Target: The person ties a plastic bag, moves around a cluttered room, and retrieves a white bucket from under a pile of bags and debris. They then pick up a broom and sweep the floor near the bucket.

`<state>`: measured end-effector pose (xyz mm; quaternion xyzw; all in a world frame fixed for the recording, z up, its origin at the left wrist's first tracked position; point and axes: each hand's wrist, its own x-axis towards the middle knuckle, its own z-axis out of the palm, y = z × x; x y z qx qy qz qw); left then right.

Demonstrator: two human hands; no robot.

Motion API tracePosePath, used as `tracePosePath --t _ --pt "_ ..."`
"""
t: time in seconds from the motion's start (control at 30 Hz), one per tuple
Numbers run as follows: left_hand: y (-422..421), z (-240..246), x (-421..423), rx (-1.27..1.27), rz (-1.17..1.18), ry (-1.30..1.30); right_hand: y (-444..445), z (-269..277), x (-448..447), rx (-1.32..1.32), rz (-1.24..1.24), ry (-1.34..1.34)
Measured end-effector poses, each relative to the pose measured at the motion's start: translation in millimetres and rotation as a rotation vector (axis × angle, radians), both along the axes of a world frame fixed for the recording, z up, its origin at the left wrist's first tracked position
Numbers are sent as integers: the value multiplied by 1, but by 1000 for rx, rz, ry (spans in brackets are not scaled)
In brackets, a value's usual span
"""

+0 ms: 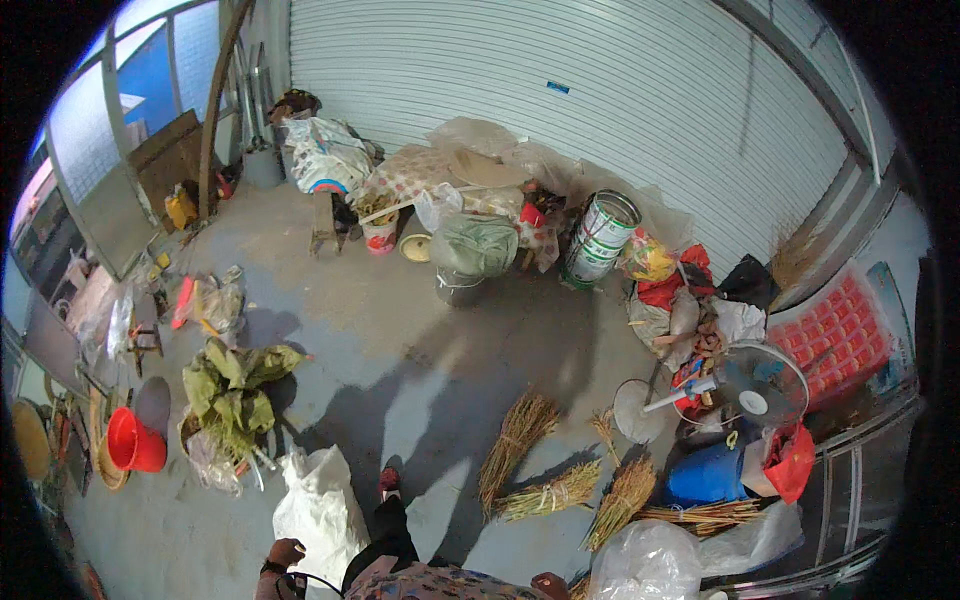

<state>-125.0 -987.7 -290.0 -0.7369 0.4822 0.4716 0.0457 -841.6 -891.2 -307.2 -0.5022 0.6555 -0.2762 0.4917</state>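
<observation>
My left hand (287,553) is at the lower edge, its fingers curled, beside a tall white woven sack (319,510) that stands on the floor. Whether anything is inside those fingers is not clear. A thin black cord (319,578) loops by the wrist. My right hand (551,585) shows only in part at the bottom, next to my patterned garment (457,583); its fingers are mostly hidden. Ahead and to the right of my shoe (389,481) lie tied bundles of dry stalks (517,446), (555,491), (621,502). Clear plastic sheeting (645,562) is nearest to my right hand.
Left are a red bucket (137,442) and large green leaves (236,390). A lidded bucket under a green bag (472,247) and a metal drum (600,238) stand before the roller shutter (525,67). On the right are a pedestal fan (754,401) and a blue barrel (705,476).
</observation>
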Motion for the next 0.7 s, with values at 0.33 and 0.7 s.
tracePosePath --t 0.33,0.7 --pt "-311 39 7 -545 -307 -36 -205 75 80 350 -96 174" --pt "-449 54 -8 -497 -316 -21 -406 46 53 563 -56 243"
